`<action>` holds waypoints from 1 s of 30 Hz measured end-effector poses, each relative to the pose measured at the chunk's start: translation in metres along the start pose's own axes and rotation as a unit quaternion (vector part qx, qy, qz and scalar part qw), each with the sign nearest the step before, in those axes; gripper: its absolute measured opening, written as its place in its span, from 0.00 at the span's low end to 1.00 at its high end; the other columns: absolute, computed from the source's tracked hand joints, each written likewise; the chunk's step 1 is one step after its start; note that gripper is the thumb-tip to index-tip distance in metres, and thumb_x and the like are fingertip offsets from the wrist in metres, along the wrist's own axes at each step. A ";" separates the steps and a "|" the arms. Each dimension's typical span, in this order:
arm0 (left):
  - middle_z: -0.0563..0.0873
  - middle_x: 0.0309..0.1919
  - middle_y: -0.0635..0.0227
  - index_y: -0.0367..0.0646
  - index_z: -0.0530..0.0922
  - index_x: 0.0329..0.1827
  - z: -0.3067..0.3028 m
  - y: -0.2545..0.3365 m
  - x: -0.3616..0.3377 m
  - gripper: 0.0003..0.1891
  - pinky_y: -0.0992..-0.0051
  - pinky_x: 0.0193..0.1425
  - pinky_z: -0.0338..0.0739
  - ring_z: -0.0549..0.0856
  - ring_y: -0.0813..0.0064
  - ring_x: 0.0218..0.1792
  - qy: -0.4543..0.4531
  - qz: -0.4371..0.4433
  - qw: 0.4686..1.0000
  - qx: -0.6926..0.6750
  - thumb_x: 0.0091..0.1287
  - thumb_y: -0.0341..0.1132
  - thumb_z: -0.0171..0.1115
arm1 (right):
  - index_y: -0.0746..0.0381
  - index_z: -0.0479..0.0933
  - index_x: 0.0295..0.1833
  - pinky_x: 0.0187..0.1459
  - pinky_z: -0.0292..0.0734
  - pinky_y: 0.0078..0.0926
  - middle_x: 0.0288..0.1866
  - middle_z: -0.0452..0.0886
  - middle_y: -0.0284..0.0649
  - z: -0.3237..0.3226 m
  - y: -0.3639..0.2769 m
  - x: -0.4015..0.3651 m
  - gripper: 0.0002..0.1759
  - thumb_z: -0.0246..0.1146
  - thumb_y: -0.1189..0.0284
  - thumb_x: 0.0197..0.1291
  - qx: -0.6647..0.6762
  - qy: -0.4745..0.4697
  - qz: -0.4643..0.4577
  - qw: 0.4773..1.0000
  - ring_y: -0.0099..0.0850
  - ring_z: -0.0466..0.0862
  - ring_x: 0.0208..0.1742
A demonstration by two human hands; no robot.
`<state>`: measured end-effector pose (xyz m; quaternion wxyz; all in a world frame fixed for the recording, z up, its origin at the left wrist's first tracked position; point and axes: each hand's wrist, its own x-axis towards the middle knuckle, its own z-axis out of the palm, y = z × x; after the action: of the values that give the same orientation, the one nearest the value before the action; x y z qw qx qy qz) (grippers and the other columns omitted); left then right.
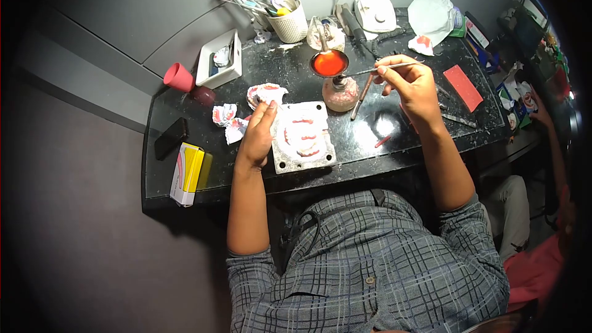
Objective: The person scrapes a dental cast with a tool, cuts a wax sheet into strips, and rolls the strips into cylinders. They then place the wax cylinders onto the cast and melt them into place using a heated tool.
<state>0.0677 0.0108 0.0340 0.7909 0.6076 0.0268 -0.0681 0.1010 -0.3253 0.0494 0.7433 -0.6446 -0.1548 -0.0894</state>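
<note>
My left hand is closed along the left edge of a square dental flask half, its fingertips beside a plaster cast with red wax. White plaster with rows of red wax fills the flask half. In my right hand is a slim metal wax spatula, pinched between thumb and fingers. Its far end reaches left to the top of a glass spirit burner. Just behind the burner is a small round pan of glossy red wax. I cannot make out a flame.
Smaller casts lie left of the flask. A red wax sheet, a wax stick and metal tools lie rightward. Around the edges are a yellow-white box, pink cup, white tray and tool holder. Another person's arm shows far right.
</note>
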 end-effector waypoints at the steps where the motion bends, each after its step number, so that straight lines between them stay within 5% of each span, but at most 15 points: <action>1: 0.83 0.41 0.78 0.42 0.81 0.52 -0.011 -0.007 0.005 0.13 0.79 0.59 0.75 0.81 0.87 0.47 -0.009 0.029 1.000 0.006 0.92 0.41 0.55 | 0.67 0.90 0.53 0.40 0.84 0.20 0.45 0.94 0.38 0.000 0.000 -0.001 0.09 0.73 0.72 0.78 0.001 0.001 -0.002 1.000 0.24 0.93 0.44; 5: 0.78 0.34 0.83 0.44 0.80 0.45 -0.026 -0.013 0.010 0.12 0.84 0.44 0.68 0.72 0.91 0.36 0.020 0.117 0.992 0.043 0.91 0.38 0.57 | 0.68 0.90 0.54 0.39 0.83 0.20 0.46 0.93 0.39 0.002 -0.004 -0.004 0.09 0.74 0.73 0.77 -0.004 -0.004 0.001 1.000 0.24 0.93 0.44; 9: 0.73 0.33 0.85 0.47 0.76 0.38 -0.026 -0.010 0.007 0.15 0.81 0.40 0.61 0.65 0.92 0.35 0.049 0.198 0.975 0.085 0.89 0.37 0.59 | 0.69 0.90 0.54 0.40 0.83 0.19 0.47 0.93 0.40 0.004 -0.004 -0.007 0.08 0.73 0.77 0.76 0.045 -0.087 0.019 0.995 0.24 0.92 0.45; 17: 0.70 0.33 0.82 0.47 0.72 0.36 -0.017 -0.006 0.001 0.16 0.80 0.44 0.60 0.65 0.88 0.37 0.053 0.233 0.970 0.047 0.90 0.37 0.55 | 0.69 0.89 0.58 0.43 0.87 0.21 0.51 0.93 0.39 0.031 -0.006 -0.021 0.12 0.75 0.73 0.77 0.083 -0.213 0.082 0.970 0.24 0.92 0.49; 30: 0.73 0.36 0.80 0.42 0.77 0.41 -0.013 -0.004 -0.003 0.15 0.81 0.50 0.64 0.68 0.87 0.41 0.055 0.233 0.969 0.053 0.90 0.37 0.54 | 0.69 0.89 0.57 0.42 0.88 0.22 0.48 0.93 0.38 0.039 -0.003 -0.022 0.12 0.75 0.71 0.77 0.067 -0.230 0.113 0.964 0.22 0.91 0.46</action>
<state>0.0646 0.0222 0.0271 0.7488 0.6410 -0.0762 0.1503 0.0748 -0.2886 0.0497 0.7346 -0.6095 -0.2535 0.1571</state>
